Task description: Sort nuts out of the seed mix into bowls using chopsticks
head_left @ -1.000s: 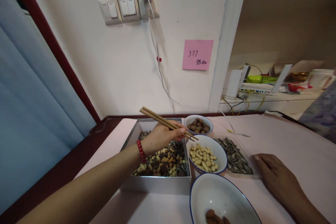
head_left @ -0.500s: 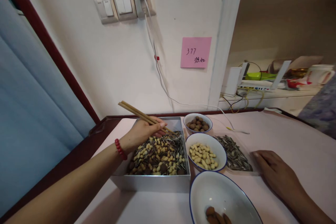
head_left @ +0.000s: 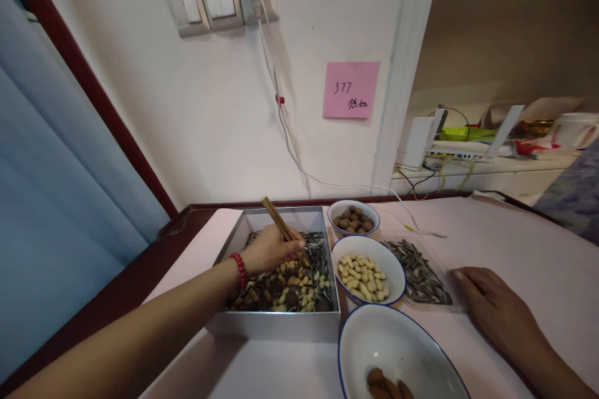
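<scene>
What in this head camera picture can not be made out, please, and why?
In the head view:
- Chopsticks: lower tips, blurred and too small among the seeds and nuts.
- Box: part of its contents, covered by the left hand.
- Right hand: curled fingertips, hidden by the hand itself.
- Nearest bowl: near side, cut off by the bottom edge.

- You seem to be in a home.
- A blue curtain [head_left: 70, 168] hangs at your left.
- Light switches [head_left: 220, 1] sit on your far wall [head_left: 224, 106].
- At right, you have a shelf [head_left: 519, 166] with a router [head_left: 461, 149].
</scene>
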{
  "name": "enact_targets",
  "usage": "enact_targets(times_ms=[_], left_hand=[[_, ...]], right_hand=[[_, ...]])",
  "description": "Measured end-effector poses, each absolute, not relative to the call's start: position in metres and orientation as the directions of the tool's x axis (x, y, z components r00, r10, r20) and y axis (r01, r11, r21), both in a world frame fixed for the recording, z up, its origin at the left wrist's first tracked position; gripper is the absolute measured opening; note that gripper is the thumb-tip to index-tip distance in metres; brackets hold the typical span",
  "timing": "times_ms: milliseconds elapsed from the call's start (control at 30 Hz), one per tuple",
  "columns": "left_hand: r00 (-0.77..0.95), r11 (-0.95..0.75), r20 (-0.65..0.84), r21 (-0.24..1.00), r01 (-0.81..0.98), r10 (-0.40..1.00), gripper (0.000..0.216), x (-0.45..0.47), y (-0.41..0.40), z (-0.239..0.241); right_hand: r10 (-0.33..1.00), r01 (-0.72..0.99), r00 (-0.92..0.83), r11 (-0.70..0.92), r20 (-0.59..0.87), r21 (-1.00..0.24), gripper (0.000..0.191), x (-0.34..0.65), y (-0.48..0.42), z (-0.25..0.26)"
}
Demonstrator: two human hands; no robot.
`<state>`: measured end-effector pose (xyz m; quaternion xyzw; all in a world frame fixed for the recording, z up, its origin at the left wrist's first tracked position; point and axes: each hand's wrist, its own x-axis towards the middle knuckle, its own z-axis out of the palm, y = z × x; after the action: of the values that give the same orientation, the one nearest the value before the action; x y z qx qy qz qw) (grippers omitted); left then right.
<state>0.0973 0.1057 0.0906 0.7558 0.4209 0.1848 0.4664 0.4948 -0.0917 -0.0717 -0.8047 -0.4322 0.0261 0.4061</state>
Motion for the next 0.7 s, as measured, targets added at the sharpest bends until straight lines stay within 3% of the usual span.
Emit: enact_targets(times_ms=[700], left_hand=[[0.573,-0.370,0.021,0.783,0.501,0.820,0.018,0.0960,0.1048,0.0845]], right_hand=[[0.720,0.670,0.629,-0.310,0.294,-0.675,0.056,0.4911,-0.0913,-0.0645]])
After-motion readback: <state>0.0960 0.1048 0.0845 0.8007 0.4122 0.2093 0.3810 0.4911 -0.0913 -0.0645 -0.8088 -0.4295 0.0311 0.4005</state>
